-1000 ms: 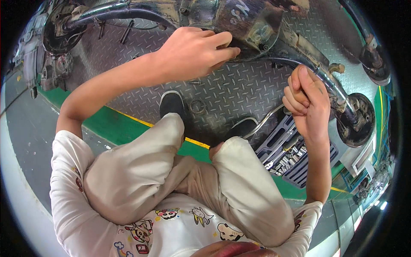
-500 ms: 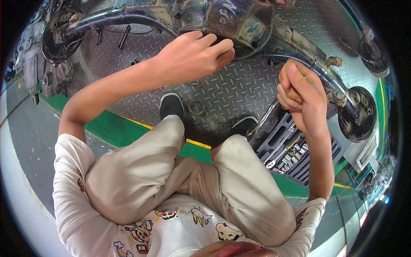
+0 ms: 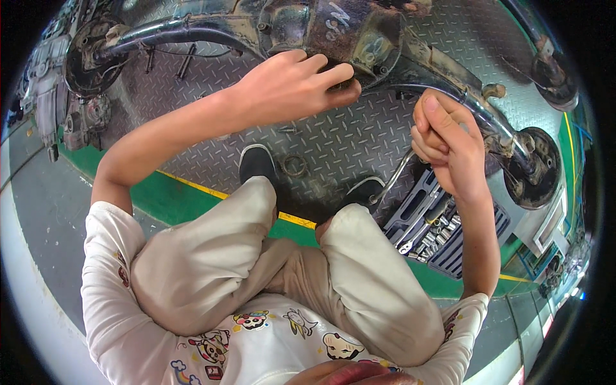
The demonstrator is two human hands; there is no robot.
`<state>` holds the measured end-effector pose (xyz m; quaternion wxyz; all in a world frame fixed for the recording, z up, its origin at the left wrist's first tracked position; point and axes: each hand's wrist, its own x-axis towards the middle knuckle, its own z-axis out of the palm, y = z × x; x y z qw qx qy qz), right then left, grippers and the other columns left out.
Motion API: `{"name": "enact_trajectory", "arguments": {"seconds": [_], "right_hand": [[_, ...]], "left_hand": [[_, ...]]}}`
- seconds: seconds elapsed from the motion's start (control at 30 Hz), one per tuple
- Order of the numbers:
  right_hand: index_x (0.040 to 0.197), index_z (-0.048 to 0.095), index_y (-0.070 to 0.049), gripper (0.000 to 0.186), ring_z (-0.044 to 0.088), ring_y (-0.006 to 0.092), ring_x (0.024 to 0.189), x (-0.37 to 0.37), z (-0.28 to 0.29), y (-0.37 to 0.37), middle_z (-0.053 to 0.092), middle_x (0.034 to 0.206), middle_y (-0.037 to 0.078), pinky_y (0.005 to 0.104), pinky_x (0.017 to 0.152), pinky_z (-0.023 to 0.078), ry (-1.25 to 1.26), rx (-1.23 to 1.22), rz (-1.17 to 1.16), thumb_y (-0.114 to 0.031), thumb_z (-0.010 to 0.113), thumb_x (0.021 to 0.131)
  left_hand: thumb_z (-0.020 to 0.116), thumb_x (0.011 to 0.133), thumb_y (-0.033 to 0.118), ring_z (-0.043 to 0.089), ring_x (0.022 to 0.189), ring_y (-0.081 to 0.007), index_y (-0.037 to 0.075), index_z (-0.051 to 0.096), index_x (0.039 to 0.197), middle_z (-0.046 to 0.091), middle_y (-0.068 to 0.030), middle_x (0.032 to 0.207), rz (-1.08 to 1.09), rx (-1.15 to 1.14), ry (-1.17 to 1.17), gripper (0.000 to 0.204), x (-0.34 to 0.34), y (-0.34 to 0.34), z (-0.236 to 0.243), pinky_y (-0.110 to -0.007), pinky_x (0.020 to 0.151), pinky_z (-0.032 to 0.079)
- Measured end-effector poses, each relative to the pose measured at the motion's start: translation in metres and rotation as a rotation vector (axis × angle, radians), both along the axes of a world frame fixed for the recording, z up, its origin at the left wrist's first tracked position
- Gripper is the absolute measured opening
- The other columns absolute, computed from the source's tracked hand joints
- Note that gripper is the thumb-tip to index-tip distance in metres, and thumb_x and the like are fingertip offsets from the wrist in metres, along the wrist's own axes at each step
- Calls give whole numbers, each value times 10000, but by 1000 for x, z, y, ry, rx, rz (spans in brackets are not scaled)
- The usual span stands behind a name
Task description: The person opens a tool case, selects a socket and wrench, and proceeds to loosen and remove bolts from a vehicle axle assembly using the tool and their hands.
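Observation:
My left hand [image 3: 296,85] is at the lower edge of a worn, dark axle housing [image 3: 324,29]. Its fingers are curled, with the tips hidden against the housing, so whatever they grip does not show. To the right, below the axle tube [image 3: 443,90], my right hand [image 3: 447,138] is closed in a fist, thumb on top. A bent steel bar [image 3: 399,173], like a wrench handle, runs down from behind that fist toward my shoe. The fist appears to hold its upper end.
An open tool case [image 3: 420,205] with sockets lies below my right hand. A metal ring [image 3: 295,165] rests on the tread-plate floor [image 3: 333,138] between my shoes. Round hub plates [image 3: 536,167] end the axle. Gearbox-like machine parts [image 3: 48,96] stand at left.
My right hand has shifted slightly left, with the bar. My left hand has sunk a little toward me, its fingers spread somewhat wider. The axle appears slightly higher in view.

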<state>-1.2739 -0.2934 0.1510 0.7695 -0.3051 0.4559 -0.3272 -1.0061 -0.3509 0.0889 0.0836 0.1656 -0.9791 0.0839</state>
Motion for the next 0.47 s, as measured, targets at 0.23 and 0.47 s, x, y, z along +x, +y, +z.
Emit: {"name": "enact_trajectory", "arguments": {"seconds": [0.23, 0.47], "right_hand": [[822, 533, -21, 351, 209, 10, 459, 0, 0, 0, 291, 555, -92, 223, 442, 161, -9, 5, 1, -279, 511, 1059], [828, 534, -22, 353, 220, 8, 459, 0, 0, 0, 296, 553, -91, 223, 441, 156, 15, -8, 33, -293, 521, 1055]], "left_hand": [[675, 752, 201, 566, 792, -112, 166, 662, 1093, 502, 15, 983, -2, -12, -7, 342, 0, -1, -9, -251, 607, 494], [697, 738, 204, 569, 819, -119, 179, 672, 1128, 532, 23, 1032, -41, 5, -55, 392, 3, -2, -1, -257, 625, 504]]}}
